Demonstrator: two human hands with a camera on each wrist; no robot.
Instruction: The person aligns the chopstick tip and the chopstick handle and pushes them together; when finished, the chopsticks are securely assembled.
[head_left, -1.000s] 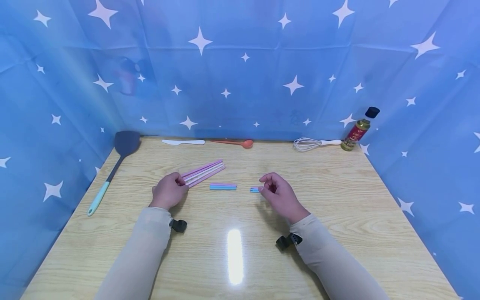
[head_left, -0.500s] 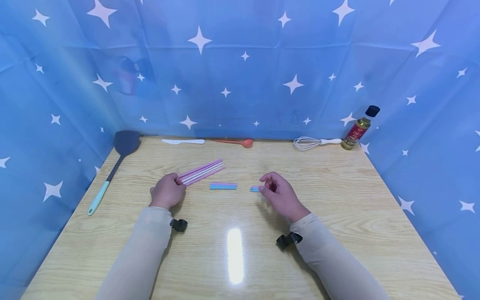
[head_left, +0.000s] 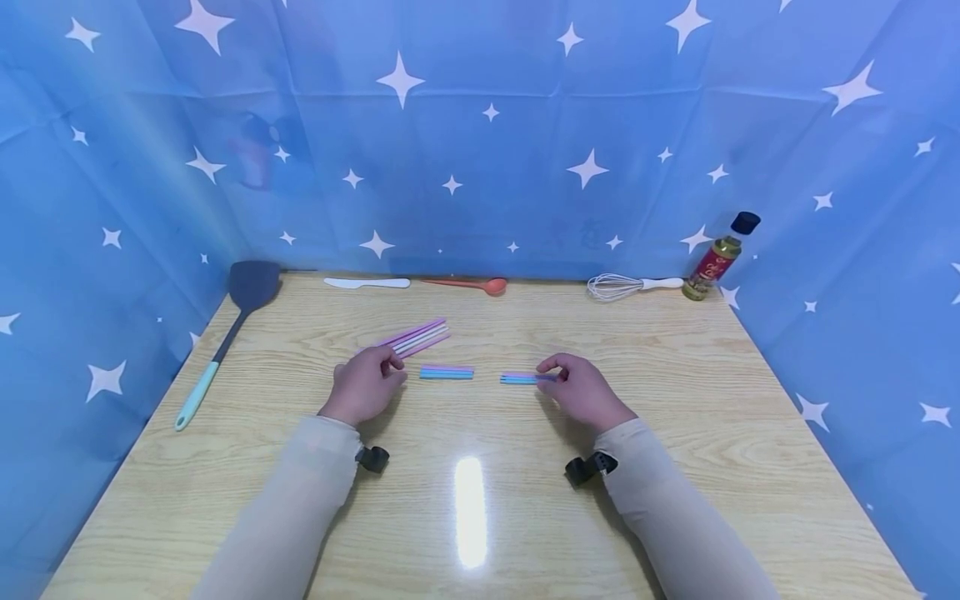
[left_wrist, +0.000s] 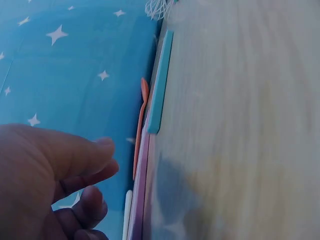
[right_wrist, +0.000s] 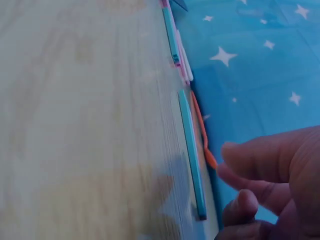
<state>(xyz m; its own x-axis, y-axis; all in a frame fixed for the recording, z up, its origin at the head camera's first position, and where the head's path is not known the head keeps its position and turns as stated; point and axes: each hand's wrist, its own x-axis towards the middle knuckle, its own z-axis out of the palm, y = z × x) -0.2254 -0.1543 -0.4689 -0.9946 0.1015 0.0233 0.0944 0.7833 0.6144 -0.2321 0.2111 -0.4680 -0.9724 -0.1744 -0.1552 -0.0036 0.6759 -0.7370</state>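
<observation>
A fan of long pink and white thin sticks [head_left: 423, 337] lies slanted on the table. My left hand [head_left: 365, 385] hovers over its near end and hides part of it; in the left wrist view the fingers are loosely bent with nothing between them. Right of it lies a short blue and pink stick bundle [head_left: 447, 372]. Farther right is a second blue and pink bundle [head_left: 517, 378]. My right hand [head_left: 588, 392] is at its right end, thumb and forefinger apart; the right wrist view shows this hand [right_wrist: 272, 175] beside the bundle, holding nothing.
Along the back edge lie a white knife [head_left: 367, 284], an orange-red spoon [head_left: 493, 287] and a whisk [head_left: 617, 287]. An oil bottle [head_left: 709, 268] stands at the back right. A dark spatula [head_left: 253, 286] with a mint handle lies at the left. A starry blue curtain [head_left: 480, 217] encloses the table.
My left hand has come away from the left end of the long sticks and moved right. My right hand has shifted slightly right, uncovering more of the right bundle.
</observation>
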